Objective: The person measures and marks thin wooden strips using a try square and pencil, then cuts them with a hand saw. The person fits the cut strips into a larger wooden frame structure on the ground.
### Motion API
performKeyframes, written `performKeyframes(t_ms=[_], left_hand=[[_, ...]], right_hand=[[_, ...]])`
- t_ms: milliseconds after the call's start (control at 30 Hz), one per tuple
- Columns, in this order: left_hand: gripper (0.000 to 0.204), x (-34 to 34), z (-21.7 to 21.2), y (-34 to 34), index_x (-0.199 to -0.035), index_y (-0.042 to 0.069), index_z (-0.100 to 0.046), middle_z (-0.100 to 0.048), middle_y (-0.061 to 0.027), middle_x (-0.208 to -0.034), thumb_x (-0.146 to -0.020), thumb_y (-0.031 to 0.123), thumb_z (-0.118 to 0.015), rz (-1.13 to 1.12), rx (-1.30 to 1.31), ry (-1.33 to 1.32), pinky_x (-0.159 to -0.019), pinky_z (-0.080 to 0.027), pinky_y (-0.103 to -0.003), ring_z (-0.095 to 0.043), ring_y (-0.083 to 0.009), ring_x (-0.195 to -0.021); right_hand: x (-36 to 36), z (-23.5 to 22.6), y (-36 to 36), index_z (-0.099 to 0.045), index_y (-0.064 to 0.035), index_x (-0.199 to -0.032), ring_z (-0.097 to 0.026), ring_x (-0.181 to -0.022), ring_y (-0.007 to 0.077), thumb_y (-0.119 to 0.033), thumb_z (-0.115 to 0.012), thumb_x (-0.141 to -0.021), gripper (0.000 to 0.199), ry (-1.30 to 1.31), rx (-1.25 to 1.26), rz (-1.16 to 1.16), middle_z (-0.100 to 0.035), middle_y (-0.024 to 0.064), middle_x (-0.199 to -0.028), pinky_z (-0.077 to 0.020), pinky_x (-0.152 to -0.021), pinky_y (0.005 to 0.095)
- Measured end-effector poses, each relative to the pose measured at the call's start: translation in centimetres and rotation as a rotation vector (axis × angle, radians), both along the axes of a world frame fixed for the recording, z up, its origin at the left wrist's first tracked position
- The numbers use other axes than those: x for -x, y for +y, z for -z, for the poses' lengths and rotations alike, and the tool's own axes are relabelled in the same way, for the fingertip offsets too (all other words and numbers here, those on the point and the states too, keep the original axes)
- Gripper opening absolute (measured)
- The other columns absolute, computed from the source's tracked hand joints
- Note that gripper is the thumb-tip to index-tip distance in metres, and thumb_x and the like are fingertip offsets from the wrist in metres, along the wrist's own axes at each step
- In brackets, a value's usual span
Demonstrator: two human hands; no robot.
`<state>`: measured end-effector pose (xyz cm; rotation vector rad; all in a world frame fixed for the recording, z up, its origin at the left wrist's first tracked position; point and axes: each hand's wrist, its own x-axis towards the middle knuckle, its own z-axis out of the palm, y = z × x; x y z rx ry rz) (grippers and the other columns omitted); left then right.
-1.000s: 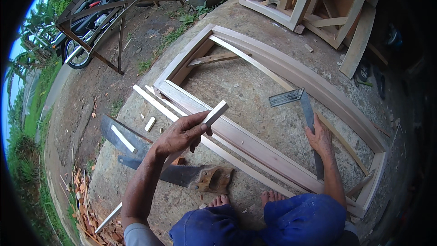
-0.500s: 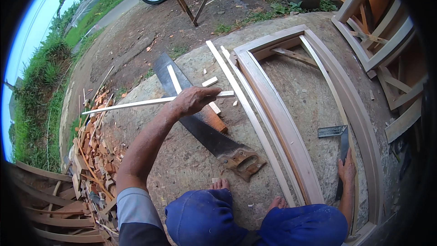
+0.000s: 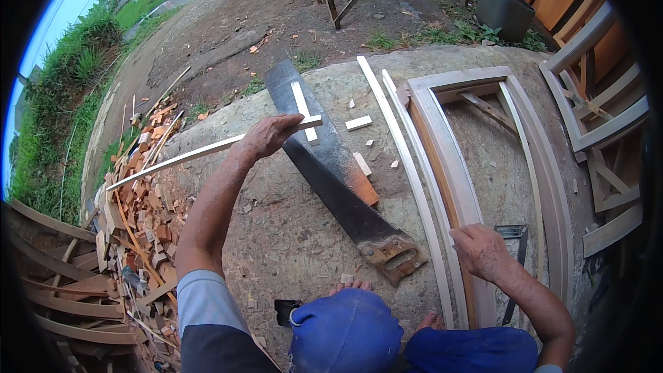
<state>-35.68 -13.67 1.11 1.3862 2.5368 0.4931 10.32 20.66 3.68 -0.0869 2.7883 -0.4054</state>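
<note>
My left hand (image 3: 266,137) is closed round a long thin wooden strip (image 3: 176,163), its right end reaching over a handsaw (image 3: 321,197). The saw lies flat with its wooden handle toward me; a short pale stick (image 3: 298,97) rests across its blade. My right hand (image 3: 480,252) hovers with curled fingers over the near side of a wooden frame (image 3: 452,159). Anything it may hold is too small to make out. Inside the frame, partly behind my right arm, a try square (image 3: 523,245) lies on the ground. Two long pale strips (image 3: 397,138) run alongside the frame.
Small offcuts (image 3: 358,123) and an orange block (image 3: 364,190) lie by the saw. A heap of wood scraps (image 3: 148,214) is at left, with curved pieces (image 3: 69,297) nearer. More frames (image 3: 587,107) lean at right. A wooden trestle (image 3: 331,0) stands at the back.
My right hand has let go of the try square and moved up and left over the frame's side. My left hand has drawn the strip leftward. The view has shifted.
</note>
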Motion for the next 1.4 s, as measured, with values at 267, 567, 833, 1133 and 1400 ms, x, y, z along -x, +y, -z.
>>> performKeyframes(t_ms=[267,567,833,1133,1400], left_hand=[[0.036,3.2,2.0,-4.6,-0.134,0.009,-0.063,-0.069,-0.0191,-0.122,-0.104,0.027,-0.056,-0.066,0.004,-0.009,-0.095,-0.052,-0.046,-0.066,-0.0394,-0.113],[0.034,4.8,1.4,-6.2,-0.136,0.012,-0.063,-0.07,-0.015,-0.119,-0.106,0.025,-0.054,-0.108,0.006,0.04,-0.091,-0.054,-0.046,-0.068,-0.0354,-0.109],[0.034,6.5,-2.3,-6.5,-0.135,0.014,-0.064,-0.071,-0.0134,-0.115,-0.105,0.027,-0.057,-0.121,-0.17,0.203,-0.088,-0.054,-0.045,-0.068,-0.0343,-0.104],[0.034,7.0,-3.8,-4.8,-0.135,0.016,-0.065,-0.071,-0.0117,-0.113,-0.105,0.029,-0.056,-0.162,-0.185,0.263,-0.087,-0.055,-0.044,-0.069,-0.0329,-0.105],[0.035,7.4,-3.2,-0.9,-0.134,0.013,-0.065,-0.07,-0.0116,-0.122,-0.104,0.029,-0.058,-0.121,-0.093,0.237,-0.091,-0.055,-0.043,-0.069,-0.0334,-0.109]], right_hand=[[4.1,8.7,-11.2,-0.052,-0.0124,-0.144,-0.064,-0.102,0.0307,-0.024,-0.073,-0.088,0.06,0.121,0.009,-0.327,-0.063,0.0134,-0.109,-0.0509,-0.091,0.0446],[1.3,12.0,-15.4,-0.046,-0.0095,-0.151,-0.06,-0.082,0.0278,-0.026,-0.072,-0.086,0.071,0.098,-0.035,-0.168,-0.056,0.0097,-0.085,-0.0469,-0.08,0.0427],[1.7,4.2,-14.5,-0.041,0.0049,-0.15,-0.067,-0.085,0.0358,-0.009,-0.067,-0.085,0.072,0.255,0.802,-0.004,-0.065,0.0207,-0.102,-0.0545,-0.076,0.043],[6.5,3.9,-13.5,-0.038,0.0115,-0.151,-0.06,-0.13,0.0301,-0.008,-0.061,-0.087,0.071,0.207,1.177,0.45,-0.057,0.0328,-0.14,-0.0459,-0.109,0.0364],[6.8,2.9,-13.2,-0.045,0.0081,-0.149,-0.063,-0.126,0.0373,-0.009,-0.065,-0.084,0.069,0.259,0.786,0.181,-0.061,0.032,-0.134,-0.0504,-0.105,0.038]])
